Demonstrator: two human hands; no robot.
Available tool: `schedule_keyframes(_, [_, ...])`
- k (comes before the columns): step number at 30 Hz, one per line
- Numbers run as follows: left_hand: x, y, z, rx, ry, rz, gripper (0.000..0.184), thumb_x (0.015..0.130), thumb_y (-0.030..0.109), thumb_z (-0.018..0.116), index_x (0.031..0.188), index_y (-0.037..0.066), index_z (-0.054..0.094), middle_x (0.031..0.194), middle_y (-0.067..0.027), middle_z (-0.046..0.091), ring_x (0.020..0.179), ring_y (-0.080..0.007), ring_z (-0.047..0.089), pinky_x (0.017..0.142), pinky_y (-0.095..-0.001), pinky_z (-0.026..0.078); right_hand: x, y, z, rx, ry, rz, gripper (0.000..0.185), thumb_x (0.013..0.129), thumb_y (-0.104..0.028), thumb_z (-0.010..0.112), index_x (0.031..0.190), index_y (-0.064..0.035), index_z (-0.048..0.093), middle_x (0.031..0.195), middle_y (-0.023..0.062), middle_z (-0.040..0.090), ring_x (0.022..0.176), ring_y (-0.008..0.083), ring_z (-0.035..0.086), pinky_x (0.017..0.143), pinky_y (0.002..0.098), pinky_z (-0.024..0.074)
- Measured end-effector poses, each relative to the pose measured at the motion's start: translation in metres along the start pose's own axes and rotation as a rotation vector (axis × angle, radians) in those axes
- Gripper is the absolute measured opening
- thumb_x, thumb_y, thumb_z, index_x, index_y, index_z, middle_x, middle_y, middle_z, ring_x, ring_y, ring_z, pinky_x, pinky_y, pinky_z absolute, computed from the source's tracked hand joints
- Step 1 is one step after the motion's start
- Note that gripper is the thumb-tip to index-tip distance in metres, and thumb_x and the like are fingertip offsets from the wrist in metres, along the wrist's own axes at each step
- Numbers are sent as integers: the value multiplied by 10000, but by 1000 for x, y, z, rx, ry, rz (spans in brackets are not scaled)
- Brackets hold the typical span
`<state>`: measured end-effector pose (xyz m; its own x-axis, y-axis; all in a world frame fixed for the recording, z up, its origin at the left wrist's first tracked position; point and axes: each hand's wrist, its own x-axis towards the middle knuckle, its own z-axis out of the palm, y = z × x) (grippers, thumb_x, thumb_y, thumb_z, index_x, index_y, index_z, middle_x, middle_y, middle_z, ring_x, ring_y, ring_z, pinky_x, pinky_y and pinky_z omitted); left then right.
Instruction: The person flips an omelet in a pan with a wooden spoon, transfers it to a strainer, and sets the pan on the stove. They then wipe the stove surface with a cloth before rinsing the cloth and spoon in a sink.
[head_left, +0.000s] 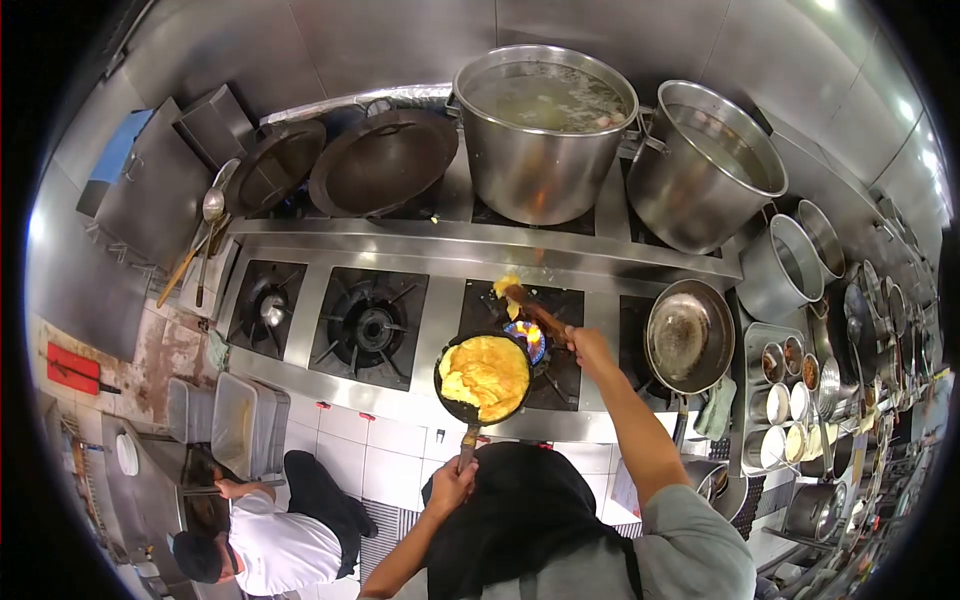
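Observation:
My left hand (455, 488) is wrapped round the handle of a black frying pan (448, 408), held at the front of the stove. A yellow omelette (488, 372) covers most of the pan. Beyond its far right edge, a burner flame (527, 340) burns orange and blue. My right hand (588, 350) grips a wooden spatula (540, 315), which reaches leftward over the burner. Bits of yellow egg (507, 286) show at the spatula's far end; whether they stick to it or lie on the stove I cannot tell.
Two large stockpots (540, 175) of liquid and two dark woks (385, 165) stand on the back row. Right of my arm sits another frying pan (688, 335). Beyond it, a tray (752, 350) bears small containers. A person in a white shirt (285, 545) works at lower left.

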<state>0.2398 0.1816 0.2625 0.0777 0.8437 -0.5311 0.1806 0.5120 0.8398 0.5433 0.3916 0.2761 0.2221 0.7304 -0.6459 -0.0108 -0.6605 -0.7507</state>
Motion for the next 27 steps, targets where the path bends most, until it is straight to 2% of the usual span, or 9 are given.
schedule_keyframes(2, [0,3,-2,-25,-10,-75,152,864,166,544,885,17,565,522,-14,495,405,-83,451,370,-241,355,11,2,8,48,226,-147,221,797,-278,573,723,-70,590,526,9,449,422,122,382,395,277,297])
schedule_keyframes(5, [-1,12,-2,-75,-40,-76,155,865,165,541,892,14,563,511,-14,490,399,-83,446,369,-242,351,1,-2,7,-13,335,-170,229,799,-285,566,733,-68,605,525,4,452,419,124,389,390,284,305])
schedule_keyframes(8, [3,6,-2,-32,-57,-54,157,866,166,540,899,14,562,514,-11,485,408,-80,447,370,-239,350,-6,10,-13,-239,228,-227,240,794,-297,568,748,-68,625,526,-1,463,416,119,399,383,287,307])
schedule_keyframes(12, [7,-5,-2,-28,-59,-8,157,866,166,540,899,14,562,515,-10,483,408,-80,444,370,-238,348,-20,7,-10,-268,141,-149,241,799,-291,568,764,-64,640,526,-7,465,415,107,391,375,283,297])
schedule_keyframes(14, [11,-8,-3,-33,-62,-5,159,866,169,540,899,15,561,514,-11,483,399,-80,437,364,-236,341,-16,8,2,-57,132,-76,243,799,-290,576,755,-59,635,523,2,459,416,99,381,373,279,292])
schedule_keyframes(17, [9,8,-4,-20,-97,-49,157,870,168,532,901,17,561,507,-9,471,383,-82,421,353,-239,331,0,9,26,40,158,-66,246,811,-273,565,716,-52,616,520,12,453,410,112,375,372,283,287])
schedule_keyframes(20, [13,16,-3,-53,-115,-79,155,877,165,519,905,19,561,497,-4,453,370,-85,404,342,-239,322,34,18,49,1,304,-137,234,821,-243,549,700,-48,595,516,20,446,400,133,370,371,290,282])
schedule_keyframes(24, [21,30,1,-97,-97,-87,147,883,165,508,883,27,559,490,-4,439,359,-87,393,337,-239,319,101,61,45,-177,358,-310,204,828,-224,535,755,-46,600,518,26,466,387,143,373,354,303,272])
schedule_keyframes(27, [35,25,2,-78,-104,-64,149,887,170,504,871,32,558,491,-7,438,358,-85,391,335,-238,317,39,27,39,47,266,-173,189,836,-229,537,810,-64,625,540,17,488,393,111,371,350,266,275])
